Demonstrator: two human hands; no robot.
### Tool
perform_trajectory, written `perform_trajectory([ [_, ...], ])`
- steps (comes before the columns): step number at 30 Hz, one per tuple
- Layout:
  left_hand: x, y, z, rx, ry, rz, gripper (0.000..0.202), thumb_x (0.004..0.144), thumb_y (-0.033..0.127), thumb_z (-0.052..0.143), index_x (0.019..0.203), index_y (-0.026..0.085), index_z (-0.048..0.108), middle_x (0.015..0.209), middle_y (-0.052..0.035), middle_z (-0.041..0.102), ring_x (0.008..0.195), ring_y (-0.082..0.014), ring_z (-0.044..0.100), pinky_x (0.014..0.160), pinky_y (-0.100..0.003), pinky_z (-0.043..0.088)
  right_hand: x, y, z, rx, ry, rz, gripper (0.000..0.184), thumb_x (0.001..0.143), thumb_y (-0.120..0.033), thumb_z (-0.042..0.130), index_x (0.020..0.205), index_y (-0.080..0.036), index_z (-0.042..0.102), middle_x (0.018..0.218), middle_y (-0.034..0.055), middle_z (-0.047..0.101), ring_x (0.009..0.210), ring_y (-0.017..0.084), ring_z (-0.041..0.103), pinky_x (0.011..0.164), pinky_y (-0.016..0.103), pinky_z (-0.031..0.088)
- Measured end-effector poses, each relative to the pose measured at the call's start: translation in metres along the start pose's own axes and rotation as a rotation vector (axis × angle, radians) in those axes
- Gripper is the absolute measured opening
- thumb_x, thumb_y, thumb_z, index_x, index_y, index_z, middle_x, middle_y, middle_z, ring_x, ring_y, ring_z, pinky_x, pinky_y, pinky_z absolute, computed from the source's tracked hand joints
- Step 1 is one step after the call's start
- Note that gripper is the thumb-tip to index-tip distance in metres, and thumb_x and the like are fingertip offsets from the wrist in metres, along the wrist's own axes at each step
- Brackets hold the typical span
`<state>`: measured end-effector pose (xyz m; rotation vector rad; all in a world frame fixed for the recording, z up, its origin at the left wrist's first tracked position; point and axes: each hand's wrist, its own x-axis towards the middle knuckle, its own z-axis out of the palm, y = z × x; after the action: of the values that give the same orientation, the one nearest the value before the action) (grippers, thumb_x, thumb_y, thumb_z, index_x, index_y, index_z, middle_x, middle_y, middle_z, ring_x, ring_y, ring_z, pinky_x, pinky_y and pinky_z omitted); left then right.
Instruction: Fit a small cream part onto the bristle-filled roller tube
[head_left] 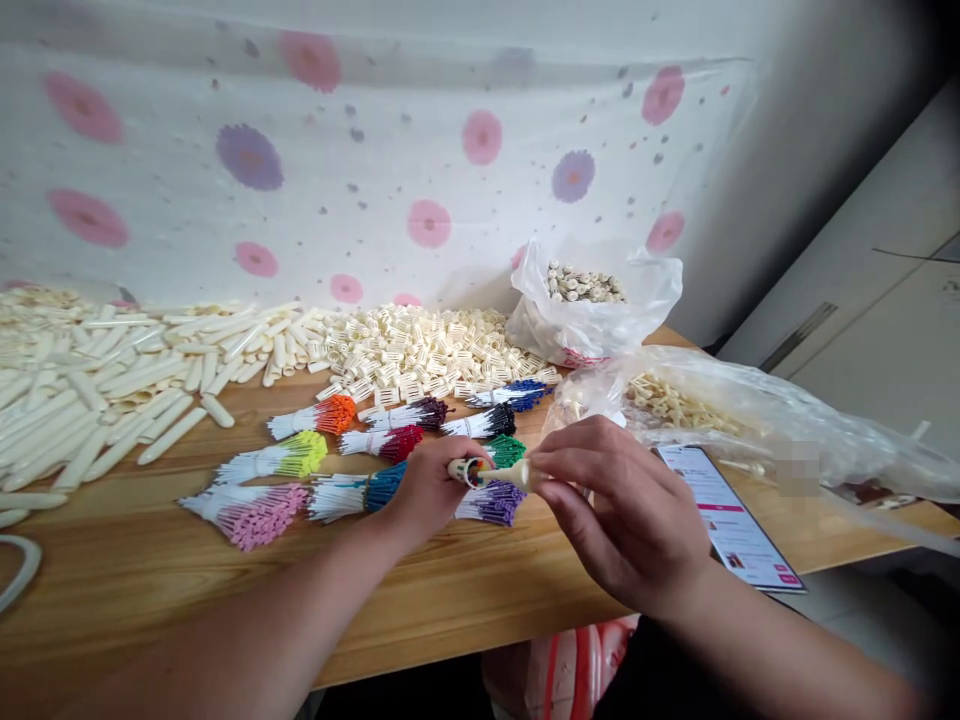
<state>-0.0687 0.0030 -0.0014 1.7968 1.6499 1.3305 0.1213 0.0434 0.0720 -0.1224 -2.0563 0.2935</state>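
My left hand (421, 492) is closed around a cream plastic pen barrel (459, 468), its open end turned right with bits of colour showing inside. My right hand (630, 515) pinches a cream stemmed plastic piece (517, 475), whose narrow end points into the barrel's mouth; how deep it sits I cannot tell. Bundles of white pen refills with coloured tips lie around my left hand: blue (352, 492), pink (259, 512), yellow (277, 455), red (382, 440) and purple (499, 503). A green bundle (510, 450) is partly hidden behind the cream piece.
Long cream barrels (150, 390) are heaped at left, beside a pile of short slotted cream parts (427, 345). At right are a plastic bag of small parts (592, 315), a clear bag of stemmed pieces (675, 400) and a lit phone (735, 520) beside my right wrist.
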Motion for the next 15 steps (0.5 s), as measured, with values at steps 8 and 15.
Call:
perform_trajectory([
  [8, -0.002, -0.001, 0.002, -0.016, -0.048, 0.057, 0.013, 0.074, 0.013, 0.057, 0.065, 0.018, 0.064, 0.062, 0.0020, 0.065, 0.062, -0.0136, 0.058, 0.061, -0.024, 0.042, -0.009, 0.003, 0.015, -0.062, -0.059, -0.095, 0.014, 0.085, -0.010, 0.060, 0.099, -0.015, 0.060, 0.086, 0.0082, 0.068, 0.076, 0.017, 0.063, 0.065, 0.032, 0.053],
  [15, -0.003, -0.003, 0.003, -0.020, -0.085, 0.054, 0.016, 0.075, 0.014, 0.053, 0.063, 0.018, 0.062, 0.060, 0.0024, 0.062, 0.061, -0.0129, 0.055, 0.058, -0.023, 0.038, -0.016, 0.006, 0.022, -0.053, -0.070, -0.012, 0.012, 0.085, -0.010, 0.061, 0.096, -0.015, 0.062, 0.089, 0.0081, 0.066, 0.079, 0.017, 0.060, 0.067, 0.032, 0.051],
])
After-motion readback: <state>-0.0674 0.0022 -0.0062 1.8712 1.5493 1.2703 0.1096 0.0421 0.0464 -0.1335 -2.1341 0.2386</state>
